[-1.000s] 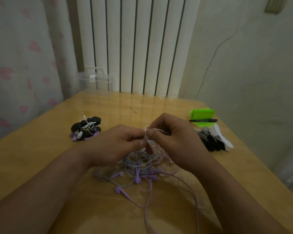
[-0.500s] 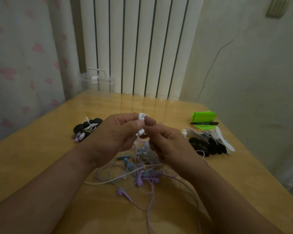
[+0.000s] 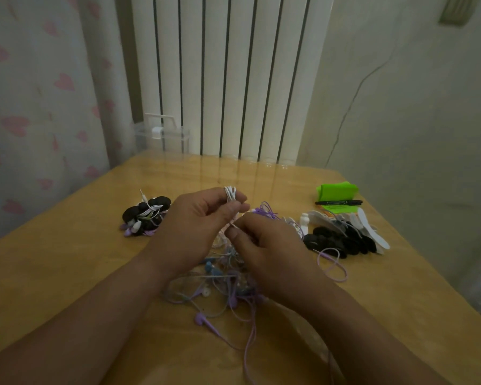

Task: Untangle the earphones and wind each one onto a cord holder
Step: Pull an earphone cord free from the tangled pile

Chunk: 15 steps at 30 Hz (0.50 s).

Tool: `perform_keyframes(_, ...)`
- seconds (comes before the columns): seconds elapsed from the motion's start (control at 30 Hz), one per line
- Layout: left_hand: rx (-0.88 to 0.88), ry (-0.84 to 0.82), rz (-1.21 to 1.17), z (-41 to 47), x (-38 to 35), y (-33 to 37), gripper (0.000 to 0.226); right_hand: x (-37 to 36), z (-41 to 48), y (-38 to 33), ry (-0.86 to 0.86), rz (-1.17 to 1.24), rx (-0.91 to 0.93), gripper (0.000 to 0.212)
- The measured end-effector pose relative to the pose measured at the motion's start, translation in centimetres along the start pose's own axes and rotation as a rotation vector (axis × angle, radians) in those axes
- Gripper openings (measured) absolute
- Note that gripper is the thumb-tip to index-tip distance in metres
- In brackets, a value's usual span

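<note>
White first: pinching a small looped bundle of white earphone cord (image 3: 230,193) in the left hand (image 3: 197,226), grip closed round it with thumb and curled fingers, just above the tangle of earphones (image 3: 222,287). Nipping a thin strand (image 3: 235,224) in the right hand (image 3: 267,245), grip drawn tight at the fingertips, also over the tangle. Judging the cord light, limp and slick, snagging readily and likely weak at the earbud joints. Taking hold close to a knot, feeding loops through rather than tugging ends. Lying right of the tangle on the wooden surface (image 3: 67,259): black cord holders (image 3: 336,241); left of it, wound sets (image 3: 146,215).
</note>
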<state>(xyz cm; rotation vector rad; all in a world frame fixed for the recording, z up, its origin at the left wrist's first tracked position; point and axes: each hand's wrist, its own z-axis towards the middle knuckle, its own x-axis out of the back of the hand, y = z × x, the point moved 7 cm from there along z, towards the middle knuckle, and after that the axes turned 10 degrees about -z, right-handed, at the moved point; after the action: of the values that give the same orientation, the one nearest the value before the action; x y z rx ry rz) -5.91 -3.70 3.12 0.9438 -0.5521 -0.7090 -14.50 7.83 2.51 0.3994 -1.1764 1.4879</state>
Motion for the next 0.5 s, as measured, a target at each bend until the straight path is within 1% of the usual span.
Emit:
perform_keyframes(0.03, -0.023, -0.001, 0.055, 0.0, 0.1, 0.0, 0.017, 0.4, 0.0, 0.1, 0.031, -0.001, -0.008, 0.025)
perform_keyframes(0.1, -0.055, -0.045, 0.15, -0.1, -0.2, 0.2, 0.017, 1.0, 0.0, 0.5, 0.083, 0.006, -0.034, 0.023)
perform_keyframes(0.23, -0.054, -0.159, 0.223, -0.4, -1.1, 0.5, 0.02, 1.7, -0.2, 0.5, 0.125, -0.004, -0.021, 0.014)
perform_keyframes(0.3, -0.026, -0.219, 0.231, -0.6, -1.6, 0.7, 0.025, 2.4, 0.0, 0.7, 0.143, 0.039, -0.035, 0.012)
perform_keyframes(0.4, 0.064, -0.337, 0.242, -1.1, -2.8, 0.3, 0.028, 3.8, 0.3, 1.7, 0.177, 0.181, -0.077, 0.01)
perform_keyframes(0.5, 0.137, -0.437, 0.202, -1.9, -3.8, 0.0, 0.029, 4.1, 0.7, 2.5, 0.152, 0.303, -0.091, 0.005)
